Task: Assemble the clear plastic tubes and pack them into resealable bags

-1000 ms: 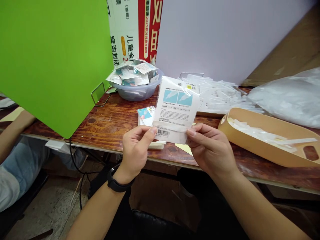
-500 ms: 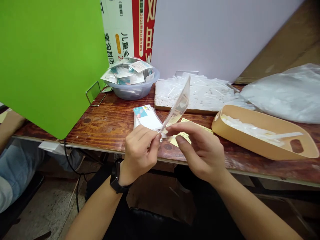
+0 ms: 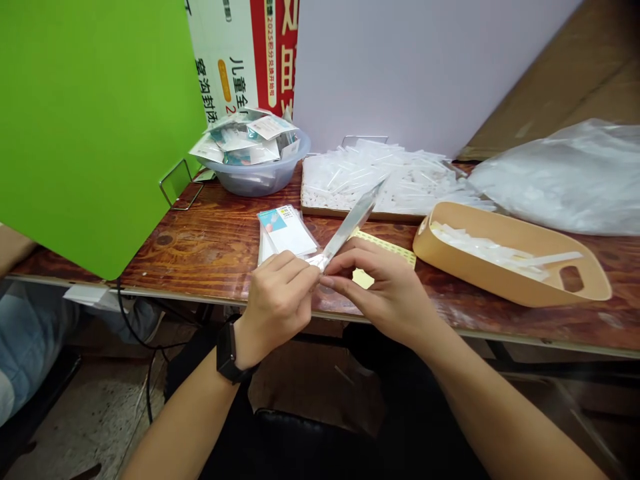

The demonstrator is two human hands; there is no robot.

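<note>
Over the front of the table, a flat clear plastic packet [image 3: 353,217] stands tilted up between my hands. My left hand [image 3: 280,300], with a black watch on its wrist, is closed on the packet's lower end. The thumb and fingers of my right hand [image 3: 383,287] pinch the same end from the other side. Just behind the left hand lie several printed cards in clear sleeves [image 3: 295,237]. A sheet of yellow stickers [image 3: 395,248] lies behind the right hand, partly covered by it.
A bluish bowl [image 3: 260,180] heaped with packets stands at the back. Beside it is a shallow tray [image 3: 360,212] of thin white strips. A tan basket [image 3: 475,280] and a plastic bag [image 3: 565,180] are at right. Left, a green panel [image 3: 100,133] partly hides another person's arm [image 3: 15,248].
The fingers of my right hand have closed onto the packet's lower end. The packet has tipped lower toward the right. The whole view has shifted slightly.
</note>
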